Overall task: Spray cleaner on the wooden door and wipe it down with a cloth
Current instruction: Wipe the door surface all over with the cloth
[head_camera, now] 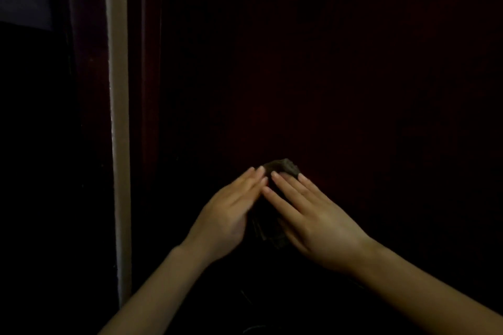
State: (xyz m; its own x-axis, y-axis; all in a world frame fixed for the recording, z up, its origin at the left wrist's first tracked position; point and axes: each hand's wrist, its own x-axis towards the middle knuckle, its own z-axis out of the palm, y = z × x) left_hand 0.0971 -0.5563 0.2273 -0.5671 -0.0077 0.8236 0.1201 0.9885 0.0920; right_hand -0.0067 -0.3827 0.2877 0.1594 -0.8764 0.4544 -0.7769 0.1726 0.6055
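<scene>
Both flat, straight-fingered hands, left hand (230, 208) and right hand (307, 213), press the dark crumpled cloth (284, 168) against the dark reddish wooden door (326, 76), the cloth lying between and under their meeting fingertips, equally near each.

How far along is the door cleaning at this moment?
Wiping is in hand: left hand and right hand press a dark crumpled cloth against the dark reddish wooden door. No spray bottle shows, so spraying is probably done. Too dark to tell what remains.
</scene>
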